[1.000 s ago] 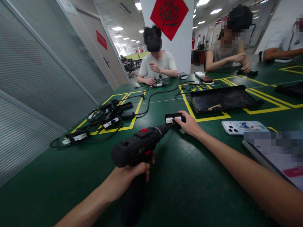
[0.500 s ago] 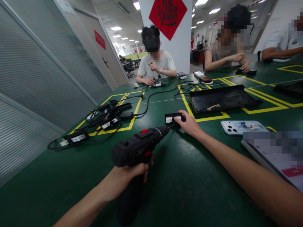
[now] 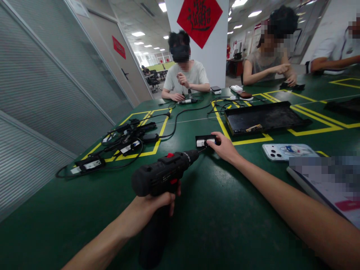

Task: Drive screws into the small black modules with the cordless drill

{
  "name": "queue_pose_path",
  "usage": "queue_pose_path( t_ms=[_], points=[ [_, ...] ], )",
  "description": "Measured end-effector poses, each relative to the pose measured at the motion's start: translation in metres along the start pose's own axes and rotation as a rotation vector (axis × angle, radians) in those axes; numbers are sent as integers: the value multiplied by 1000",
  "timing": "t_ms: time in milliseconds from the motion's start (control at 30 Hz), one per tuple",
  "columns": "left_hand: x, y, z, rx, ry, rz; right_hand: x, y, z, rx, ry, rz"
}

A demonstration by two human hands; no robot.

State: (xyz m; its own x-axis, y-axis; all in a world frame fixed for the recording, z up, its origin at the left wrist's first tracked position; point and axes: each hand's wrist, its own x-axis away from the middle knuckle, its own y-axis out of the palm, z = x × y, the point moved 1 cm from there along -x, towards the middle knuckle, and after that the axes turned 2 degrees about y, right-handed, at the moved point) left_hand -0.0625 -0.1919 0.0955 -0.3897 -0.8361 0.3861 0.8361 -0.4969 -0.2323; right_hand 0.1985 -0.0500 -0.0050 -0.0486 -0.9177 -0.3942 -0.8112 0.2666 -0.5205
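My left hand [image 3: 153, 204] is wrapped round the grip of a black cordless screwdriver [image 3: 163, 173] with a red switch on top. Its bit points at a small black power adapter [image 3: 204, 141] with a white label, lying on the green table [image 3: 213, 225]. My right hand [image 3: 225, 147] reaches across and holds that adapter at its right end, fingers closed on it. The bit tip sits right at the adapter's near edge.
A pile of black adapters and cables [image 3: 123, 138] lies at the left inside yellow tape lines. A black tray [image 3: 261, 118] stands behind my right hand, a phone [image 3: 289, 151] beside my forearm. Three other people sit across the table. A glass wall runs along the left.
The screwdriver has dipped slightly lower and closer to me. My right hand stays on the adapter.
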Motion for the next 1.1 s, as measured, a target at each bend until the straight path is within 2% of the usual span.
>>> queue_pose_path(
  t_ms=[367, 767, 1100],
  points=[
    [1, -2, 4, -11, 70, 26, 0, 0, -1, 0, -5, 11],
    [1, -2, 3, -59, 24, -14, -1, 1, 3, 23, -21, -1],
    [-2, -3, -2, -46, 36, 11, 1, 1, 1, 39, -22, 6]
  ],
)
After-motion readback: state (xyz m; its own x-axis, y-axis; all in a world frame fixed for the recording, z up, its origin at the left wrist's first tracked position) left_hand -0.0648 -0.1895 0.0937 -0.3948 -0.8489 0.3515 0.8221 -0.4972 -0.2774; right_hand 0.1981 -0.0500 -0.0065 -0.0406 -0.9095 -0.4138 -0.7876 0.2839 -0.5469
